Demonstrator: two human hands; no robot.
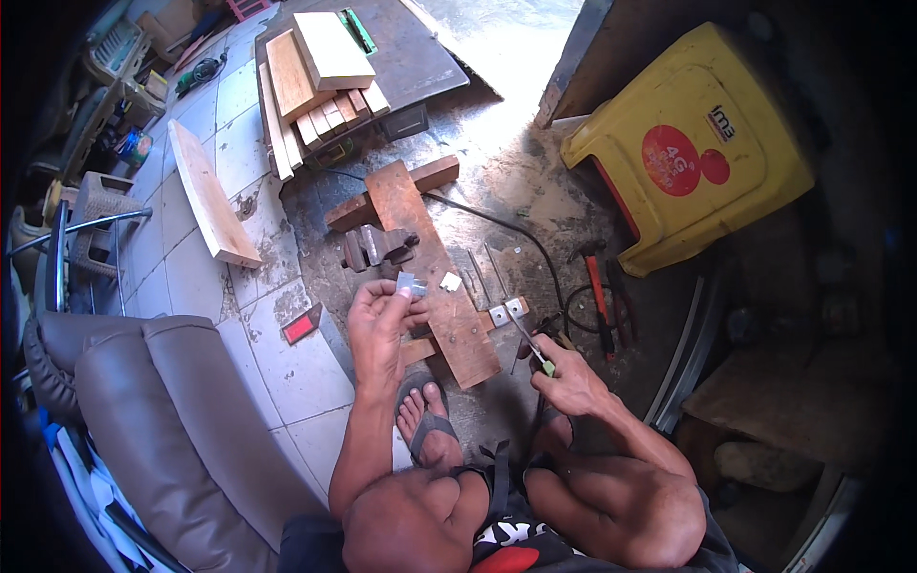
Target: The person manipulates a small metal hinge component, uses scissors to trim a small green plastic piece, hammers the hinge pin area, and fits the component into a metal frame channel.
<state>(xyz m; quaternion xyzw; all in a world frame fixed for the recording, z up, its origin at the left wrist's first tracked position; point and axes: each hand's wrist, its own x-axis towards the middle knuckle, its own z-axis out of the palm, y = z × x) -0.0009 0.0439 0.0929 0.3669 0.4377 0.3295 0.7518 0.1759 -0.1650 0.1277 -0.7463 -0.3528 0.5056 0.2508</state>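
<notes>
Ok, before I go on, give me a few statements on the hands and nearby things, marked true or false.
1. The left hand holds a small flat piece. True.
2. The right hand is empty. False: the right hand holds a green-handled tool.
3. A small white piece lies on the wooden plank. True.
4. The plastic stool is blue. False: the stool is yellow.

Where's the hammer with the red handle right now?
In the head view, the red-handled hammer lies on the floor right of centre, just beyond the right hand and near the yellow plastic stool.
</notes>
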